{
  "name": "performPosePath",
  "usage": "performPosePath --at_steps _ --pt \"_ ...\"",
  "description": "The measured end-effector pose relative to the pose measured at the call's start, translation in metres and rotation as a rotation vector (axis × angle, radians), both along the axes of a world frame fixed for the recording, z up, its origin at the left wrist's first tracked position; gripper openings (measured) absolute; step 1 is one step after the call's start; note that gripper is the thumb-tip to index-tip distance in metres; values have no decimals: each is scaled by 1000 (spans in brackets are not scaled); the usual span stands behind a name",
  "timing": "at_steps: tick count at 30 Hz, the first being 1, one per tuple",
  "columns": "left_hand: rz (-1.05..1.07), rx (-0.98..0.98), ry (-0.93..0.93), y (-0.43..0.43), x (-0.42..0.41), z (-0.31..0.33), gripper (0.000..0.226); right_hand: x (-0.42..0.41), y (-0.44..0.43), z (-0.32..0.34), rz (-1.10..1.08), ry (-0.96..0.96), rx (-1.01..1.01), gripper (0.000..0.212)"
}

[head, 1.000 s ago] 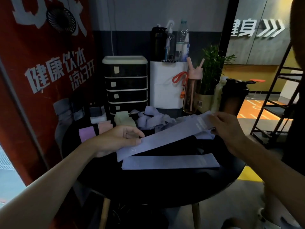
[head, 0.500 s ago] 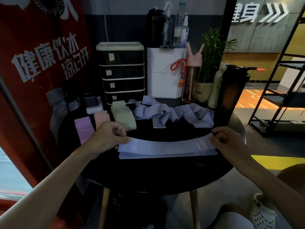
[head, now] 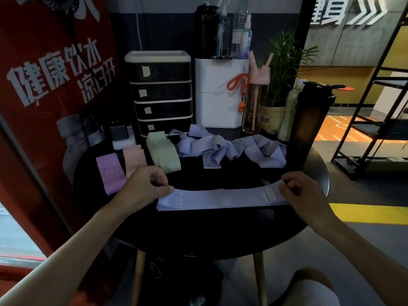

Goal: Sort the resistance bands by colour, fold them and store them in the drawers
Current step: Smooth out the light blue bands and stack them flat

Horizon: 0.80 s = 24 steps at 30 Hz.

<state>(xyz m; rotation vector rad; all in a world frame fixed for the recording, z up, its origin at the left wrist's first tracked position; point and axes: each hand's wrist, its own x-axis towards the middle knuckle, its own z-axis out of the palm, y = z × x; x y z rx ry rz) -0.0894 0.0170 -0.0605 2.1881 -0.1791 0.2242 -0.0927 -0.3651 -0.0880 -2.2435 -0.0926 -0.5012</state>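
Band [head: 220, 196] now down flat at table [head: 220, 237] front edge, prob. atop another; L hand [head: 143, 187], R hand [head: 303, 192] pinch ends. Fold next.

"What's the room like from your end?"

"Dim. I see a round black table [head: 220, 235] on wooden legs [head: 138, 281]. A red banner [head: 44, 51] with white characters is at the left, and a black metal rack [head: 375, 102] at the right."

"And the floor?"

"Grey floor [head: 291, 261] with a yellow stripe [head: 371, 214], and orange flooring [head: 344, 131] further back."
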Motion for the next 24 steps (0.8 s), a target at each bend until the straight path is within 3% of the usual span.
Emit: performPosePath --at_steps 5,9,12,17,24 --pt "-16 155 -76 6 -8 -5 20 -2 -2 1 11 -12 -85 25" --pt "-240 116 1 15 -21 -11 37 -4 -17 3 236 108 -186 36" --pt "-249 132 -41 17 -23 -17 39 -3 -22 2 329 147 -284 40" --pt "-214 138 -77 19 -23 -21 30 -4 -20 4 341 126 -314 32" --pt "-221 137 -73 14 -29 -14 42 -5 -17 4 319 123 -337 21"
